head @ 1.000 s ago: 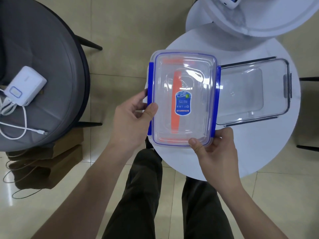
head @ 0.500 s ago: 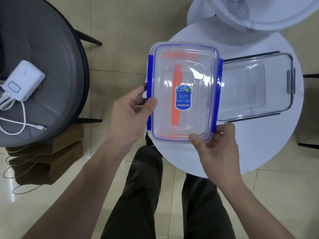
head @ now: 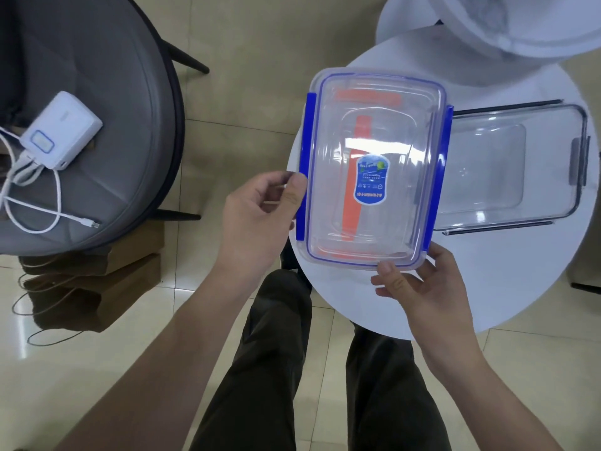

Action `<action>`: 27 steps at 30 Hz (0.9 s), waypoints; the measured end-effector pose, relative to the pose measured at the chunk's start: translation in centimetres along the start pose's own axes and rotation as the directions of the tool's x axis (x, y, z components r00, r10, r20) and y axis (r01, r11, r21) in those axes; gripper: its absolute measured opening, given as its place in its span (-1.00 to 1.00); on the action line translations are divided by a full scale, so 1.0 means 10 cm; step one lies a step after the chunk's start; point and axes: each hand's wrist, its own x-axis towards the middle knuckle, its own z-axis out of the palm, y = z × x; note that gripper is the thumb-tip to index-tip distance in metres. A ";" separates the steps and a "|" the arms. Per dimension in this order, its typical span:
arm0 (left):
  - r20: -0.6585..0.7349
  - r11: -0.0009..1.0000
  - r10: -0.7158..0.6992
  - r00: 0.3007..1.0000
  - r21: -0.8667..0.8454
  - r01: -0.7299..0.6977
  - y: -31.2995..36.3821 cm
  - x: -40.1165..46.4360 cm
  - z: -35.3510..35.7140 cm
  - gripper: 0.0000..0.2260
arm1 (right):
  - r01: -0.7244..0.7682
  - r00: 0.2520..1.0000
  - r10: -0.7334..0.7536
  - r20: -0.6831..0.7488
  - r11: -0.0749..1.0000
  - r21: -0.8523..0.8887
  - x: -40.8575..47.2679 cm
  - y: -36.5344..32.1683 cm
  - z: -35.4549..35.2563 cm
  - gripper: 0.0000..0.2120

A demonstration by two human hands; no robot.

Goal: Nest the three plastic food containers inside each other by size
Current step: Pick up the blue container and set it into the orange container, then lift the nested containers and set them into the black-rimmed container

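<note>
A clear lidded container with blue side clips (head: 393, 125) hangs over the left part of the round white table (head: 507, 275), between both my hands. Through its lid shows a smaller container with orange clips (head: 353, 203), nested inside. My left hand (head: 253, 222) pinches the left blue clip with thumb and fingers. My right hand (head: 426, 288) grips the near right corner, thumb on the lid's rim. To the right, an open clear container with grey clips (head: 487, 170) lies on the table, partly hidden under the blue one.
A grey round chair (head: 130, 109) on the left carries a white power bank (head: 61, 135) and its cable. A brown paper bag (head: 97, 281) stands on the tiled floor below it. Another white round surface (head: 527, 30) overlaps the table's far edge. My legs (head: 276, 369) are beneath.
The blue-clipped container has shifted slightly away from me. My left thumb slid off the lid's top onto the left blue clip. The right hand keeps its hold on the near corner.
</note>
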 end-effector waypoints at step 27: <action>0.354 0.947 -0.205 0.913 -0.164 0.277 -0.14 0.23 -0.10 -0.18 | -0.002 0.976 -0.065 0.206 0.951 0.308 0.77 -0.09 -0.14 -0.71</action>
